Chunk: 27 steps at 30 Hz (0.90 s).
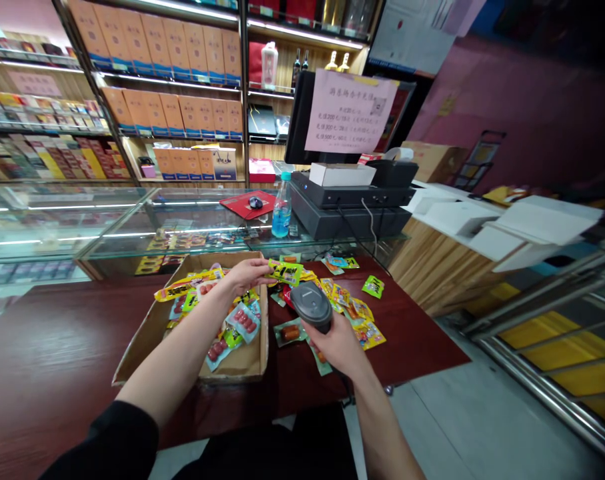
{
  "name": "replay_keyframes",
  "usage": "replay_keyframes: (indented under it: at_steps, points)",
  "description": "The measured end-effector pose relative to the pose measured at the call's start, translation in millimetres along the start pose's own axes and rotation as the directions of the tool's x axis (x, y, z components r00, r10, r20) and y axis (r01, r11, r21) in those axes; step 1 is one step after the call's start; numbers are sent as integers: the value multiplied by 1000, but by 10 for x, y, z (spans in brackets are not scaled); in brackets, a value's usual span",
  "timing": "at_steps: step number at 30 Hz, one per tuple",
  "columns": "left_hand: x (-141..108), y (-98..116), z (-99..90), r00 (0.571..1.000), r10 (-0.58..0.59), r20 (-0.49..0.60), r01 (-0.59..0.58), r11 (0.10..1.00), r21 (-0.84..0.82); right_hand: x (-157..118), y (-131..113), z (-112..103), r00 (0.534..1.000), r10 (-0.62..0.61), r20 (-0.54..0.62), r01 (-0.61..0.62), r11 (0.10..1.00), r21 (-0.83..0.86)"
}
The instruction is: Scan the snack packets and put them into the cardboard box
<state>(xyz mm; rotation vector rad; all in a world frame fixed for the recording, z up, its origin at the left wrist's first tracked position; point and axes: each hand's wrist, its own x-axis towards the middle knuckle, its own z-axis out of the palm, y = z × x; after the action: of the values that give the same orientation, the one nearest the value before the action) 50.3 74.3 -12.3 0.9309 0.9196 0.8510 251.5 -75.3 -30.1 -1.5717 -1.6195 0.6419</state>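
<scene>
Dark-red desk (67,327): left hand (246,276) pinching green packet (285,272), right hand (341,343) gripping scanner (311,307); seemingly scanning; next needs scanner aimed at packet.

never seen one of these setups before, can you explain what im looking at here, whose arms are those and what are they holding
There is no machine doing the work here: the arms belong to a person, and this single picture comes from a camera worn on their head, looking forward and down. The left hand holds a small green packet. The right hand grips what looks like a handheld scanner. On the dark red table stands an open cardboard box with colourful packets inside; more packets, including yellow ones, lie loose to its right. Beyond the table, a bottle stands on a glass counter.
</scene>
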Motion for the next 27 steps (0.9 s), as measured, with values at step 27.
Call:
replay_keyframes:
  at_steps: [27]
  points:
    - [-1011,361,-1058,945,169,-279,-118,975,191,257,-86,172,990,-51,129,51,999,3]
